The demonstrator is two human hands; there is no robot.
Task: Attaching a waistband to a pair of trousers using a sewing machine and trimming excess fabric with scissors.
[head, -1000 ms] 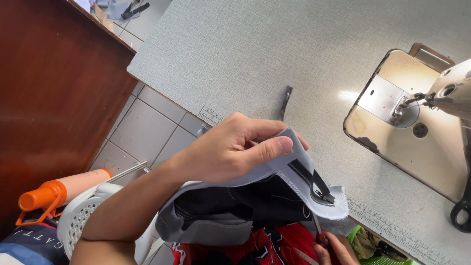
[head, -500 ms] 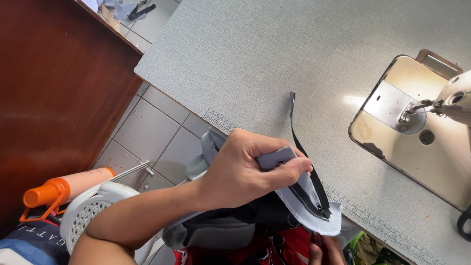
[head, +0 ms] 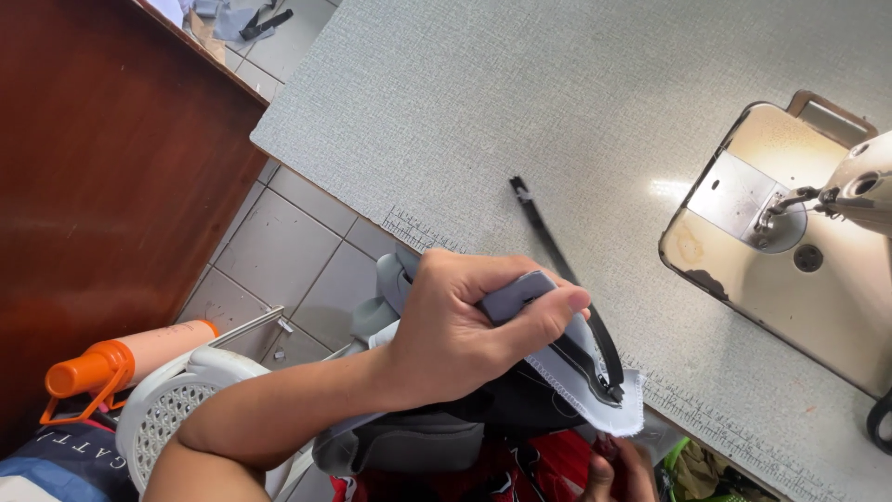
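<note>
Worktop point(head: 520, 102): grey, speckled surface, fills the upper and right part of the head view; printed ruler marks run along its near edge.

Cabinet side point(head: 102, 177): dark red-brown wood panel, left of the worktop, standing on the tiled floor point(head: 279, 251).

Sewing machine point(head: 836, 200): at the right edge, with a cream bed plate set into the worktop and a metal needle plate lit by a small lamp. Needle area is well apart from the fabric.

Fabric piece point(head: 557, 358): pale grey cloth with darker grey and black layers bunched below it, held at the near edge of the worktop, partly over the edge. White stitching shows along its lower right border.

Left hand point(head: 465, 325): grip closed around the grey fabric, thumb on top, fingers curled over a folded edge and pressing it down.

Right hand point(head: 618, 469): only the fingertips show at the bottom edge, under the fabric. Cannot tell how far its grip is open or what it holds.

White mesh basket point(head: 177, 409): lower left, beside the forearm.

Orange-capped bottle point(head: 121, 358): lying just left of the basket.

Black zipper strip point(head: 557, 260): runs from the bare worktop down onto the fabric, its lower end lying on the pale cloth just beside the left fingertips.
</note>
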